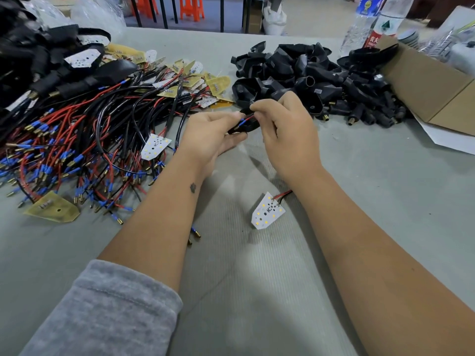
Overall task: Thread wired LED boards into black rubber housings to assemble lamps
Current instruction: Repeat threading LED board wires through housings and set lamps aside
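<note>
My left hand [210, 138] holds a black rubber housing [244, 127] above the grey table, thumb on top and fingers under it. My right hand [285, 129] pinches a red and a black wire with a blue terminal [247, 120] at the housing's opening. Those wires run back under my right wrist to a white LED board [268, 211] that lies face up on the table between my forearms.
A heap of wired LED boards [77, 140] with red and black leads fills the left. Finished lamps [51, 68] are stacked at the far left. Loose black housings [321, 78] are piled at the back right beside a cardboard box [434, 86] and water bottles [380, 24].
</note>
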Available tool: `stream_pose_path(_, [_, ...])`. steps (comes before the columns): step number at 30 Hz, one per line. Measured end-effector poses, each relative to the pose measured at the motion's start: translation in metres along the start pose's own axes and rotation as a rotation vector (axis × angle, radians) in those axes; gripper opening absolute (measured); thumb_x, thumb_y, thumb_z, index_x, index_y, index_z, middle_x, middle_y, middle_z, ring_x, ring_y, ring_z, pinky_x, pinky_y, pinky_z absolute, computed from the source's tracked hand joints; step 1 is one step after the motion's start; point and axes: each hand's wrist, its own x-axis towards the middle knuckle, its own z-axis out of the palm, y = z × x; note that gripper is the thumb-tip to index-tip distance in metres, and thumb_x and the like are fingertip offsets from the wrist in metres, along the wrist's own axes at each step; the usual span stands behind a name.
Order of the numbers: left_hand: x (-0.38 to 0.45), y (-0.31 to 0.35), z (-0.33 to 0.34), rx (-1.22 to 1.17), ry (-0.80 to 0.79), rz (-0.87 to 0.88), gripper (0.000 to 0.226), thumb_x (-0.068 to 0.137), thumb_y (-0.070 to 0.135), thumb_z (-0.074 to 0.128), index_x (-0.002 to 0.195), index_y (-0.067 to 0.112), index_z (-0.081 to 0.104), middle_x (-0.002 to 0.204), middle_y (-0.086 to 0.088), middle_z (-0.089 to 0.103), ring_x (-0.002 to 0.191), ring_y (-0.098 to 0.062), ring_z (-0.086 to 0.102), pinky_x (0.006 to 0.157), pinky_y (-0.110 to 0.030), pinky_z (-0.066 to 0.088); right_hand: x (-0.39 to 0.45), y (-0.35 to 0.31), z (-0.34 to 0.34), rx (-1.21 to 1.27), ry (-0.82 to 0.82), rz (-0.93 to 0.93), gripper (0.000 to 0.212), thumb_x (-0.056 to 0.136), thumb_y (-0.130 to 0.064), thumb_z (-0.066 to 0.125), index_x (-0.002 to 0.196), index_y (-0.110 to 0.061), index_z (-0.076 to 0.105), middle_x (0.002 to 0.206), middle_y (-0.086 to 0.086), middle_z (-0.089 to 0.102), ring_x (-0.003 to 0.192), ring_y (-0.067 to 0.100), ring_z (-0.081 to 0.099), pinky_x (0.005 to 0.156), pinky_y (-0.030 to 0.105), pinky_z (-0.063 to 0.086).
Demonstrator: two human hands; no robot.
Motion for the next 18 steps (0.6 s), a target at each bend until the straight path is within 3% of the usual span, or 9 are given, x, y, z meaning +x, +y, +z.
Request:
stream_pose_path(6, [0.0017, -0.0028, -0.0062, 0.067, 0.097, 0.137, 0.017, 0.088, -0.002, 0.067, 0.079, 0.013, 0.071, 0.067, 0.004, 0.073, 0.07, -0.008, 0.071, 0.068, -0.017, 0.055, 0.0019, -0.0011, -0.0003, -0.077, -0.07, -0.058, 0.018, 0.092, -0.018, 0.062, 0.101, -0.008, 0.074, 0.082, 0.016, 0.055, 0.077, 0.032, 0.054, 0.066, 0.046, 0.044])
stream_pose_path(10, [0.0037, -0.0061, -0.0055, 0.178, 0.139, 0.202, 0.022, 0.09, 0.0, 0.064, 0.079, 0.018, 0.07, 0.084, -0.004, 0.069, 0.073, -0.009, 0.068, 0.068, -0.015, 0.053, 0.003, 0.0027, -0.0012, -0.15, -0.047, -0.005, 0.018, 0.096, -0.023, 0.056, 0.101, -0.014, 0.072, 0.089, 0.009, 0.058, 0.086, 0.027, 0.056, 0.079, 0.04, 0.04])
stream_pose_path(12, [0.0037, -0.0065, -0.0038, 0.209, 0.125, 0.223, 0.025, 0.09, -0.003, 0.062, 0.08, 0.019, 0.067, 0.085, -0.007, 0.063, 0.074, -0.011, 0.065, 0.065, -0.015, 0.054, 0.0029, 0.0052, -0.0016, -0.209, -0.01, 0.032, 0.018, 0.097, -0.026, 0.053, 0.101, -0.02, 0.069, 0.096, 0.002, 0.06, 0.096, 0.022, 0.056, 0.088, 0.034, 0.03])
stream_pose_path(18, [0.0012, -0.0085, 0.0026, 0.118, 0.029, 0.23, 0.026, 0.089, -0.009, 0.061, 0.097, 0.014, 0.049, 0.092, -0.007, 0.061, 0.08, -0.013, 0.065, 0.066, -0.018, 0.055, 0.0023, 0.008, 0.0006, -0.301, 0.027, 0.073, 0.017, 0.097, -0.029, 0.05, 0.1, -0.024, 0.066, 0.097, -0.005, 0.059, 0.099, 0.018, 0.053, 0.088, 0.031, 0.023])
